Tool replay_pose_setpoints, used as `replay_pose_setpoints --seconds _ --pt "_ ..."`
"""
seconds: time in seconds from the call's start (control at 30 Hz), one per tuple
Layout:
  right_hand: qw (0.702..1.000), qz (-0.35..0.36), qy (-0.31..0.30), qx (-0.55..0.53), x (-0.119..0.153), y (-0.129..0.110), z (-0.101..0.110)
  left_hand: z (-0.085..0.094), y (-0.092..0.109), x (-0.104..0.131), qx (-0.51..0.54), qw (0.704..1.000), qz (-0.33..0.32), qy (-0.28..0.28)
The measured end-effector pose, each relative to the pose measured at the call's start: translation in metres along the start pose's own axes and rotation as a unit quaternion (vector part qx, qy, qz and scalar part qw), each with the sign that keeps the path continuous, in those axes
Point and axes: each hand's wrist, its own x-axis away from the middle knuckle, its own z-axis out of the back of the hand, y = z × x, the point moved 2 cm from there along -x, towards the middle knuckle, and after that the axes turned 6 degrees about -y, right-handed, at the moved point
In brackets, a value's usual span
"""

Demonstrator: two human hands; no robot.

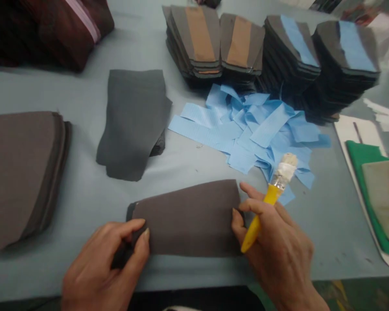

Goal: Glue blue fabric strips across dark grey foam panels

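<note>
A brown-grey fabric piece [188,220] lies at the front of the table, with a darker layer showing at its left edge. My left hand [106,263] pinches its left end between thumb and forefinger. At the other end, my right hand [275,246] grips the right edge with thumb and fingertip. That same hand also carries a paintbrush [269,201] with a yellow handle, its whitish bristles pointing away from me. Just beyond the brush is a loose heap of light blue fabric strips [246,125]. Dark grey fabric pieces [134,121] lie behind the piece I hold.
A thick stack of brown-grey panels [19,172] stands at left. Along the back are stacks with tan strips [201,34] and stacks with blue strips [356,45]. A dark red bundle [58,30] sits back left. At right lies a white board [350,129] with green material [366,151].
</note>
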Motion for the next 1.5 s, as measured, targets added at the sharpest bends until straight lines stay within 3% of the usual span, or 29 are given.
replay_pose_setpoints --seconds 0.13,0.27,0.53,0.67,0.8,0.9,1.03,1.27,1.5 --pt "0.99 0.125 0.004 -0.058 0.001 0.002 -0.006 0.0 0.007 -0.005 -0.007 0.999 -0.045 0.005" --pt "0.981 0.18 -0.001 -0.07 0.001 0.007 -0.01 -0.001 0.008 -0.005 -0.011 0.999 -0.038 0.021" --pt "0.983 0.178 0.025 -0.038 0.001 0.003 -0.012 0.007 0.008 -0.003 -0.023 0.998 -0.052 0.037" --pt "0.984 0.171 0.025 -0.05 0.0 0.003 -0.011 0.011 0.025 -0.009 -0.082 0.99 -0.097 0.063" --pt "0.984 0.166 0.016 -0.055 -0.001 0.003 -0.01 -0.008 0.057 -0.016 -0.119 0.974 -0.192 0.004" --pt "0.985 0.163 0.015 -0.057 -0.001 0.003 -0.011 -0.03 0.069 -0.021 -0.171 0.955 -0.235 -0.053" --pt "0.987 0.152 0.015 -0.058 -0.001 0.003 -0.012 -0.047 0.062 -0.024 -0.222 0.945 -0.233 -0.066" --pt "0.986 0.149 0.011 -0.07 0.0 0.003 -0.012 -0.041 0.037 -0.02 -0.279 0.935 -0.218 -0.03" --pt "0.983 0.144 0.015 -0.117 -0.004 0.007 -0.009 -0.044 0.038 -0.019 -0.267 0.942 -0.202 -0.017"
